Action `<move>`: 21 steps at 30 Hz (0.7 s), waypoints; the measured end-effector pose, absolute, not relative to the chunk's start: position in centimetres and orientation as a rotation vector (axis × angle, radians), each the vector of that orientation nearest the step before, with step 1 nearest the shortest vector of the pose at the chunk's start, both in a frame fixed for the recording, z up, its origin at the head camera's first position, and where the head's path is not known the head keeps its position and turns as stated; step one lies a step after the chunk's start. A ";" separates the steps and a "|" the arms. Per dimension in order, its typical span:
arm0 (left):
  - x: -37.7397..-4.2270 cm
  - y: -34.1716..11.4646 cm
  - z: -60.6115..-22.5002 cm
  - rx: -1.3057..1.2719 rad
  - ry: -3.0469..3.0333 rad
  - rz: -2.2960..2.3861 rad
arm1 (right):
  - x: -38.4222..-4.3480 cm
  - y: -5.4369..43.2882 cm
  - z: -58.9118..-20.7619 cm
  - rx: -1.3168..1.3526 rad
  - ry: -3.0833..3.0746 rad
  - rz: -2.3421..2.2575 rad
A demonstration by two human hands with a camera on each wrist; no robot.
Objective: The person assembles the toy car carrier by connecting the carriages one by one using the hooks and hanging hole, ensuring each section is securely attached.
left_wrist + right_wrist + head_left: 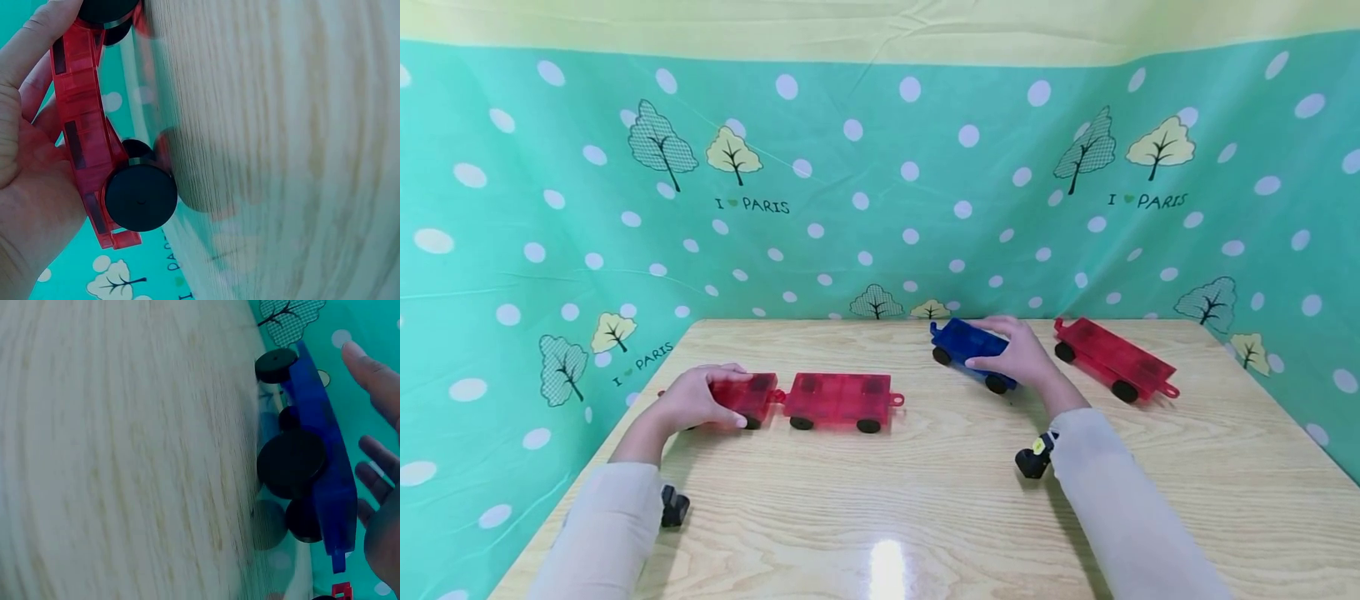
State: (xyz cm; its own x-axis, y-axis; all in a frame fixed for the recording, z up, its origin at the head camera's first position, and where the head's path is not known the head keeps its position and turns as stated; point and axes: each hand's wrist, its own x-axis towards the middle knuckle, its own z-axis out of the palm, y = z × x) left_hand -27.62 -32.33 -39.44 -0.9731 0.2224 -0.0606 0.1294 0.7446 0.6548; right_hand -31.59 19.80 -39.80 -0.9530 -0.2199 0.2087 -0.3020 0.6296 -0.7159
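Note:
On the left, my left hand [700, 398] grips a translucent red toy wagon [78, 131] with black wheels, thumb along the near side and fingers over the far side. Its front end meets the hook and loop of a second red wagon [837, 398] on its right. Toward the back of the table, my right hand [1018, 354] arches over a blue toy wagon [962, 340]. In the right wrist view a gap shows between the spread fingers and the blue wagon [322, 456]. The blue wagon stands at a slant, hook end toward the back left.
Another red wagon [1112, 357] stands slanted at the back right, beyond my right hand. The wooden table [850, 500] ends against a green dotted cloth [880, 183]. Small black wrist cameras [1034, 457] hang under both sleeves.

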 end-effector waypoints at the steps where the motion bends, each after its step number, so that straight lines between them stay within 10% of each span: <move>1: -27.6 -32.3 -39.5 0.277 2.809 1.037 | -31.7 19.9 -39.9 0.430 -2.754 1.216; 21: -27.6 -32.5 -39.7 0.322 2.832 1.019 | -32.8 20.4 -40.4 0.439 -2.962 0.954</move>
